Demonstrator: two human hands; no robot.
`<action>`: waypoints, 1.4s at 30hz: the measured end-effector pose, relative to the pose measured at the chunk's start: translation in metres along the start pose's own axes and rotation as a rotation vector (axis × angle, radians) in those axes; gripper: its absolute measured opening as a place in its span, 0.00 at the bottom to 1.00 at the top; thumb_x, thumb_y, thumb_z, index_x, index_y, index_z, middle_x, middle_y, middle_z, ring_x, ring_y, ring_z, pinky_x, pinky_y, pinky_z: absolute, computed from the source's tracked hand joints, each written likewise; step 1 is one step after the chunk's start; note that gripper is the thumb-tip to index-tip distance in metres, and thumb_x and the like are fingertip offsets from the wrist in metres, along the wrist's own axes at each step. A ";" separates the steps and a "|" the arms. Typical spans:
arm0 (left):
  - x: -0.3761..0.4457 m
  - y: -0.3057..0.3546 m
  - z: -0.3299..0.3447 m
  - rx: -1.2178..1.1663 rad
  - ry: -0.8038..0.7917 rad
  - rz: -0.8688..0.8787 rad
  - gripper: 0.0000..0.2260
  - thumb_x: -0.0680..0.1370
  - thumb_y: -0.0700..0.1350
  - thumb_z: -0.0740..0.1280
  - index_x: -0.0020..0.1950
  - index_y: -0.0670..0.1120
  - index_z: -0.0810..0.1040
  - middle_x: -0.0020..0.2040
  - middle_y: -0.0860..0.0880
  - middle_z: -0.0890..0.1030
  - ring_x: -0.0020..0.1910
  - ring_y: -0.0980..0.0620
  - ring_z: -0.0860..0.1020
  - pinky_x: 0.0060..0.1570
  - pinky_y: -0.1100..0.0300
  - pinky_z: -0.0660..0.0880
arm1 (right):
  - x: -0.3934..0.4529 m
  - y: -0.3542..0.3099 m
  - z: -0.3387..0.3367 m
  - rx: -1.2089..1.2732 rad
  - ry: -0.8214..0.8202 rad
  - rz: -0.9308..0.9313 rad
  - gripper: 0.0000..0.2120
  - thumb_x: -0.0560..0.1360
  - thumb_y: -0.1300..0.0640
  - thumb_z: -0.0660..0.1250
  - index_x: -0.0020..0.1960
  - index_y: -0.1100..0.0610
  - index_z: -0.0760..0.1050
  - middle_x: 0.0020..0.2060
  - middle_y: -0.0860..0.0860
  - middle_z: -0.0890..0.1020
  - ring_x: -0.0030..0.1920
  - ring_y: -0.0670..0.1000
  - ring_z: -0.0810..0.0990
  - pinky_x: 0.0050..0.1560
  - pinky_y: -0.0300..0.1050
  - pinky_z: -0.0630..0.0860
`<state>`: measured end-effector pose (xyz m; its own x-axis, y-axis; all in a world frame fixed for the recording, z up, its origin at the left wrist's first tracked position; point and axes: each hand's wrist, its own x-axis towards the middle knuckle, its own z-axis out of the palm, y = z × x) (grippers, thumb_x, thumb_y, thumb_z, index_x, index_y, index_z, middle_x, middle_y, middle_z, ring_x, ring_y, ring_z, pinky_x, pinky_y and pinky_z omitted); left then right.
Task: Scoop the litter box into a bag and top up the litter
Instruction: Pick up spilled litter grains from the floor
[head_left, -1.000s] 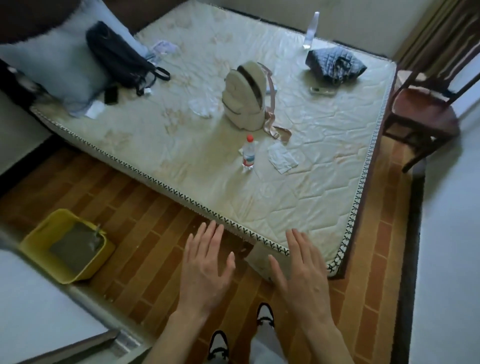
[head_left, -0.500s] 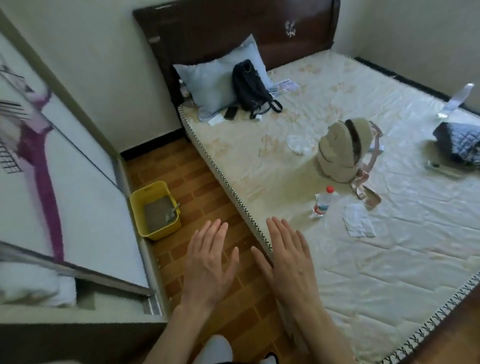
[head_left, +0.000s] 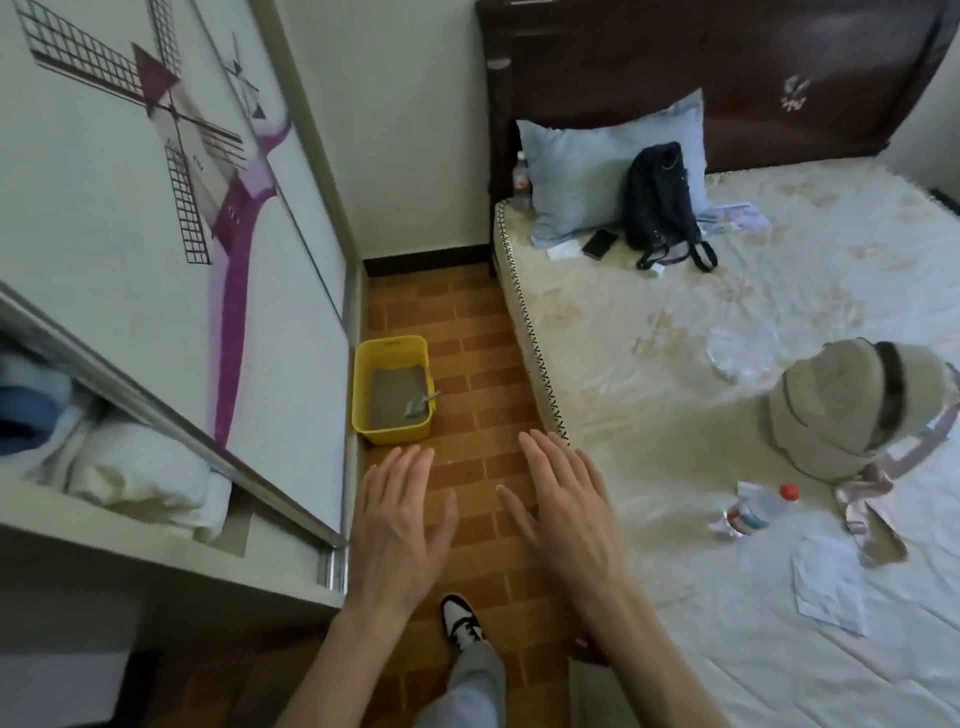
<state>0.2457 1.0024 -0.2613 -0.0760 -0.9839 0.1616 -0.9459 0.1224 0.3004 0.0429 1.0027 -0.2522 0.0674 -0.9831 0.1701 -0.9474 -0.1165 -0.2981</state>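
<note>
A yellow litter box (head_left: 390, 349) with grey litter stands on the brick-pattern floor against the wardrobe. A small grey scoop (head_left: 422, 404) lies in it at the right side. My left hand (head_left: 397, 525) and my right hand (head_left: 566, 512) hover flat, palms down, fingers spread, just short of the box. Both hands hold nothing. No bag is visible near the box.
A wardrobe with a sliding windmill door (head_left: 171, 260) lines the left, partly open on folded linen (head_left: 140, 480). A bed (head_left: 727, 389) fills the right, carrying a pillow (head_left: 587, 176), black bag (head_left: 660, 202), beige backpack (head_left: 831, 415), water bottle (head_left: 756, 512) and papers. The floor aisle between them is narrow.
The view has swung left from the bed's foot toward the wardrobe aisle, so the litter box now lies straight ahead. Both hands stay open and held out in front.
</note>
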 end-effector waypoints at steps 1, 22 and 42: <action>0.007 -0.005 0.002 -0.002 0.000 -0.018 0.26 0.82 0.61 0.56 0.76 0.50 0.66 0.75 0.49 0.70 0.76 0.51 0.65 0.75 0.49 0.62 | 0.011 -0.001 0.004 0.000 -0.015 -0.015 0.30 0.82 0.36 0.55 0.78 0.53 0.65 0.75 0.49 0.71 0.77 0.50 0.65 0.77 0.52 0.63; 0.183 -0.087 0.054 -0.180 0.017 -0.229 0.24 0.82 0.60 0.58 0.76 0.51 0.68 0.72 0.52 0.73 0.72 0.54 0.68 0.68 0.49 0.73 | 0.232 -0.024 0.094 0.018 -0.052 -0.221 0.27 0.81 0.42 0.64 0.74 0.55 0.71 0.73 0.51 0.74 0.76 0.51 0.68 0.74 0.52 0.68; 0.282 -0.245 0.339 -0.128 -0.044 -0.484 0.25 0.81 0.56 0.62 0.75 0.49 0.68 0.74 0.50 0.71 0.74 0.50 0.67 0.69 0.46 0.71 | 0.362 0.039 0.419 0.116 -0.339 -0.260 0.29 0.83 0.41 0.59 0.78 0.55 0.64 0.76 0.51 0.69 0.78 0.50 0.64 0.76 0.53 0.65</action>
<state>0.3489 0.6512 -0.6084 0.3465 -0.9359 -0.0636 -0.8297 -0.3374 0.4447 0.1619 0.5831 -0.5959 0.4163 -0.9073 -0.0583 -0.8452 -0.3626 -0.3926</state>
